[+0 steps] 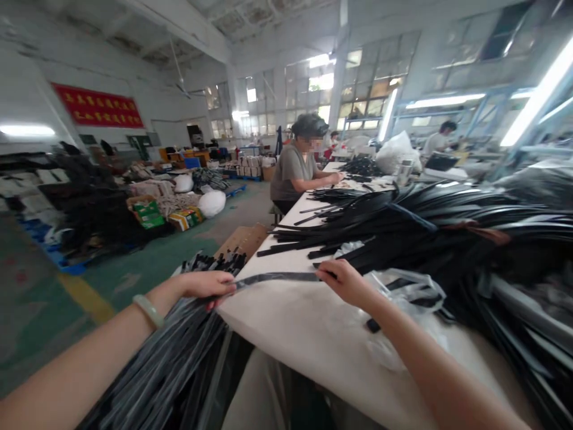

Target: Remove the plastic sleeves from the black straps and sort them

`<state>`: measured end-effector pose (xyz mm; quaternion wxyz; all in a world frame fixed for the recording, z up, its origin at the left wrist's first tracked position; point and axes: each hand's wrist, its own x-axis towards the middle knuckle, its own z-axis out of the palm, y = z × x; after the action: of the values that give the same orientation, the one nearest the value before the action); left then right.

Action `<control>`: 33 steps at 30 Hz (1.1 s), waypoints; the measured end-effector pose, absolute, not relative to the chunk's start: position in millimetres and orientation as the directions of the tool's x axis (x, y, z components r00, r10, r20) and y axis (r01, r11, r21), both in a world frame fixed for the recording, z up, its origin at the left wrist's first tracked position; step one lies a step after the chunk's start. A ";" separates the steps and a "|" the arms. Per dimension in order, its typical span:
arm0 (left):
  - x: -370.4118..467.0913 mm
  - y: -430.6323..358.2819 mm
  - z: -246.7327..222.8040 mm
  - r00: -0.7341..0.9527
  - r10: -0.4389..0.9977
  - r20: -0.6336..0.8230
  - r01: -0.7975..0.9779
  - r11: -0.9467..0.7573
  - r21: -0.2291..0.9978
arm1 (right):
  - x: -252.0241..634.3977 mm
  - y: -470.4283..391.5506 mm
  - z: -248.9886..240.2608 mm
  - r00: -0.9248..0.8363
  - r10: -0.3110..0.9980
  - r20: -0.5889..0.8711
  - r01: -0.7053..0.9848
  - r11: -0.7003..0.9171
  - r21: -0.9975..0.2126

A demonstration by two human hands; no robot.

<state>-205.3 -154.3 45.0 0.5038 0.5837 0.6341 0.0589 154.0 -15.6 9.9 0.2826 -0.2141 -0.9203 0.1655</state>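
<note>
A long dark flat strip (277,276) stretches between my two hands over the near corner of the pale table (277,310). My left hand (210,285) is closed on its left end, just off the table edge, with a light bangle on the wrist. My right hand (340,278) pinches the other end above the tabletop. Below my left arm hangs a thick bunch of similar dark strips (165,358), some with a greyish, film-like sheen. To the right of my right hand lies crumpled clear plastic (403,298).
A large heap of black strips (403,221), tied in places, covers the table's right side. Across the far left side a co-worker (295,164) sits working. A cardboard box (244,242) stands beside the table. Pallets with stacked goods (89,209) line the left floor.
</note>
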 end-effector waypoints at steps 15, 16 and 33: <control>-180.8 -133.1 27.4 0.141 0.867 -0.478 0.711 0.247 0.658 | 161.4 -2.5 0.9 -0.728 0.578 0.369 0.468 0.812 -0.349; -183.7 -135.9 28.3 0.139 0.863 -0.486 0.712 0.254 0.655 | 164.8 0.3 0.6 -0.733 0.583 0.351 0.484 0.809 -0.334; -217.4 -174.0 61.7 -0.016 0.952 -0.304 0.711 0.225 0.666 | 164.0 6.2 -11.8 -0.648 0.647 0.402 0.554 0.762 -0.334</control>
<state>-217.4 -174.0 61.7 0.3634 0.5999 0.6932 0.1661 164.0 6.2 -11.8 0.2559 -0.3325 -0.9032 0.0908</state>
